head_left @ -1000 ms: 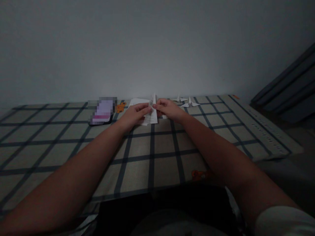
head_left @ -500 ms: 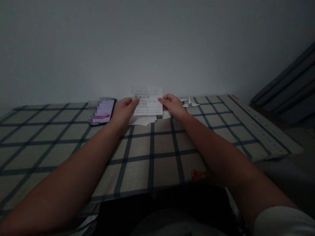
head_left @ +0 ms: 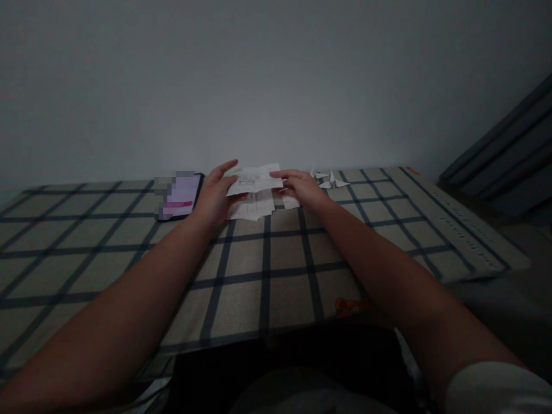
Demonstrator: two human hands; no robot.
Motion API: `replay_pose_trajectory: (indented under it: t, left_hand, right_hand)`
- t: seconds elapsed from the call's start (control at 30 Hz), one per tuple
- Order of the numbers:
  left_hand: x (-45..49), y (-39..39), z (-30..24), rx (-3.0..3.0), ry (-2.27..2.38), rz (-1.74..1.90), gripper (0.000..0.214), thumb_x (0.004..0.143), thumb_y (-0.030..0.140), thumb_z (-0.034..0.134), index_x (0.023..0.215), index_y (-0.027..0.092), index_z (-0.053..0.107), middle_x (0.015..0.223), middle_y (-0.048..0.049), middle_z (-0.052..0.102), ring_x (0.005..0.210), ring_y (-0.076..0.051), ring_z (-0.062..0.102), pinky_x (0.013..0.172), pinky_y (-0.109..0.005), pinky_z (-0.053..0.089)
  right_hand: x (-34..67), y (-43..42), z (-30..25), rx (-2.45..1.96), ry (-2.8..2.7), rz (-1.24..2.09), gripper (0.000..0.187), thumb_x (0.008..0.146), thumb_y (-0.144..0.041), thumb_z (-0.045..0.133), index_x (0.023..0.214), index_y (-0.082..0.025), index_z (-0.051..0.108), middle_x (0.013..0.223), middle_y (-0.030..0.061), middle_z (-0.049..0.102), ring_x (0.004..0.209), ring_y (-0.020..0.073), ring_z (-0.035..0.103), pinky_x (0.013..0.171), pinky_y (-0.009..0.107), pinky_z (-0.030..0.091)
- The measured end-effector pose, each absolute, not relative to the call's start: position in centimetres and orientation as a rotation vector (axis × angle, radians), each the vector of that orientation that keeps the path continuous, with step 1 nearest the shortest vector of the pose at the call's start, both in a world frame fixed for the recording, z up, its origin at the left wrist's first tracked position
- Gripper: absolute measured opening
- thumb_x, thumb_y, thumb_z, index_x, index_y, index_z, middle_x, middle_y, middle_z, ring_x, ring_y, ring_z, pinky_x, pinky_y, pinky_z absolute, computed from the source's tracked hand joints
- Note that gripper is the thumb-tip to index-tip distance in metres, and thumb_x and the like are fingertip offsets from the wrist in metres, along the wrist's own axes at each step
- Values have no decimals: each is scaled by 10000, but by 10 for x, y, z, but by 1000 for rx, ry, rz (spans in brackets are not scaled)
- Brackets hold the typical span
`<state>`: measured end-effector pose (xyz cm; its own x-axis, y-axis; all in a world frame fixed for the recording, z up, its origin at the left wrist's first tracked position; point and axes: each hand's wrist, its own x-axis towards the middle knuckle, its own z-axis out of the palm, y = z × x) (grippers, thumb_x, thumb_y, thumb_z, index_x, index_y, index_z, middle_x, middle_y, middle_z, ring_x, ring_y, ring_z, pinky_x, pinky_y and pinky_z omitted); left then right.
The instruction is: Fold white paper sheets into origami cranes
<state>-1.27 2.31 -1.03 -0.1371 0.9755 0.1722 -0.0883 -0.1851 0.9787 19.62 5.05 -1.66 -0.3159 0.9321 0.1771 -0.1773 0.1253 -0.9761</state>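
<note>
Between my two hands is a printed sheet of paper [head_left: 255, 177], tilted and raised above the table. My left hand [head_left: 217, 192] grips its left edge, thumb on top and other fingers partly behind or below it. At the right edge, my right hand [head_left: 302, 187] holds the sheet with the fingers bent round it. Below lies a stack of papers [head_left: 254, 210], partly hidden by the held sheet. A white scrap of paper [head_left: 290, 201] rests beside my right hand. Folded paper cranes [head_left: 334, 181] stand just to the right of that hand.
A phone [head_left: 183, 195] with a lit screen lies left of my left hand. The table bears a checked cloth [head_left: 241, 253]. An orange object [head_left: 345, 306] sits near the front edge. Behind is a plain wall [head_left: 267, 86], with a dark curtain [head_left: 504, 149] at right.
The held sheet has tipped from nearly upright to a flatter slant and come lower at its top. My left fingers have spread, and my right fingers have shifted along the edge.
</note>
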Motion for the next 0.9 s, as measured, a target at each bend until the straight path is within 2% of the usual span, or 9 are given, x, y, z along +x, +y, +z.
replay_pose_trajectory:
  t: [0.1,0.2,0.33,0.47,0.57,0.7,0.9]
  left_hand:
    - [-11,20,-7,1166,1101,1448,346,744,227,631,1077,170,704,1078,-103,715,854,-194,689,618,-259,577]
    - [-12,19,-7,1126,1016,1446,295,707,206,603,968,143,726,1039,-107,726,770,-172,670,656,-278,584]
    - [-16,20,-9,1121,875,1380,381,686,235,534,985,116,738,945,-123,728,674,-164,642,668,-320,590]
    - [-13,18,-9,1199,907,1347,386,679,208,607,1038,131,726,951,-98,724,679,-140,640,620,-269,570]
    - [-8,16,-10,1283,1011,1364,328,704,209,698,1025,142,716,977,-85,726,685,-114,629,632,-244,560]
    - [-8,20,-16,1340,1118,1368,272,758,367,756,896,135,715,993,-105,739,698,-116,633,674,-249,555]
    - [-14,27,-22,1374,1226,1408,294,760,420,765,855,145,724,850,-85,737,678,-146,658,674,-265,546]
  right_hand:
    - [198,52,-19,-830,-1447,1347,307,848,-53,518,1045,-173,720,1122,70,729,894,119,690,862,292,581]
    - [199,54,-20,-863,-1491,1296,237,861,-120,596,1051,-178,725,1106,67,735,826,106,690,803,261,581]
    - [201,55,-20,-867,-1475,1253,159,867,-257,675,989,-166,722,987,56,741,774,102,678,727,224,565]
    - [201,54,-18,-885,-1431,1251,186,878,-344,681,904,-160,695,851,35,716,727,100,657,680,208,543]
    - [201,53,-18,-890,-1403,1248,201,878,-365,684,883,-164,673,845,33,708,718,98,649,664,203,532]
    - [201,53,-18,-902,-1419,1206,237,873,-405,680,860,-170,656,824,34,699,725,109,650,652,207,527]
    - [199,52,-17,-935,-1423,1164,273,854,-438,691,814,-172,644,816,34,697,719,115,639,656,223,527]
